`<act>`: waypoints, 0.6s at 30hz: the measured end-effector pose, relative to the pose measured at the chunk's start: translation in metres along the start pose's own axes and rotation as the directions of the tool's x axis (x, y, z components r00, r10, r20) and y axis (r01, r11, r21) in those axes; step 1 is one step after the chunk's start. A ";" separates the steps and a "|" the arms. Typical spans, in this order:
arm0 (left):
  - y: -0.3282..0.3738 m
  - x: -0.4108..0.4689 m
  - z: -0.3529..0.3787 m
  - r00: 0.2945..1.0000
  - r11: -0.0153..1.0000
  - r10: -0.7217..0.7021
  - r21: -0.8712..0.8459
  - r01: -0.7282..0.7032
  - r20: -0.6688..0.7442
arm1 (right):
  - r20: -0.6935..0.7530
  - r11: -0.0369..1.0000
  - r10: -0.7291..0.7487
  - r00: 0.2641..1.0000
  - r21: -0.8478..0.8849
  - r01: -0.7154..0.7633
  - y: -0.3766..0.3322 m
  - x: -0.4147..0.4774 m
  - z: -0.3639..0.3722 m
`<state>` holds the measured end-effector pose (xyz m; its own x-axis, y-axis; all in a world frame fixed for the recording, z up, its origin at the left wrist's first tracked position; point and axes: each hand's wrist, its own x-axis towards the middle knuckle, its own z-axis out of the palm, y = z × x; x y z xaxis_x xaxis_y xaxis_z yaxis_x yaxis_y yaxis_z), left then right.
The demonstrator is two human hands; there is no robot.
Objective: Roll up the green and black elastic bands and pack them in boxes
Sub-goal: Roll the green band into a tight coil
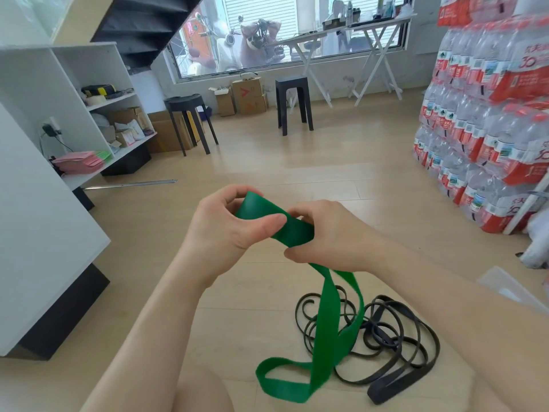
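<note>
We pinch the green band (pixel 285 224) with left hand (pixel 225 230) and right hand (pixel 329 236); its tail hangs onto the black bands (pixel 395 331) on the floor (pixel 297 162).

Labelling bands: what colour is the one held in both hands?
Plain green, no pattern: green band, gripped by left hand and right hand. Head view.

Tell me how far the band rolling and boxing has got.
Nothing is finished yet. In hand: the left hand and right hand grip the green band at its top, apparently starting the roll; most hangs loose. Left: the black bands lie in loose loops on the floor; no band is boxed.
</note>
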<state>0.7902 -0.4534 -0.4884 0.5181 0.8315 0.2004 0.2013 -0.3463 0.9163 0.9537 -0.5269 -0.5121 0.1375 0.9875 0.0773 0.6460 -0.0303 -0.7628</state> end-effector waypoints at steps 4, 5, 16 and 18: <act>0.000 0.000 0.001 0.998 0.999 -0.015 -0.029 0.017 0.053 | 0.162 0.979 0.050 0.986 0.188 -0.081 0.000 -0.002 -0.007; 0.000 0.000 0.002 0.998 0.999 -0.015 -0.034 0.017 0.054 | 0.172 0.974 0.042 0.984 0.212 -0.079 -0.001 -0.003 -0.007; 0.001 -0.003 0.009 0.984 0.986 0.064 0.140 -0.087 0.167 | 0.326 0.891 -0.060 0.943 0.443 -0.096 0.006 0.000 -0.008; 0.001 -0.003 0.007 0.980 0.985 0.072 0.139 -0.099 0.185 | 0.370 0.850 -0.065 0.927 0.507 -0.143 0.007 0.000 -0.010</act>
<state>0.7945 -0.4596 -0.4905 0.6761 0.7097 0.1982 0.2631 -0.4838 0.8347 0.9655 -0.5290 -0.5110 -0.1921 0.9745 -0.1163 0.1484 -0.0883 -0.9850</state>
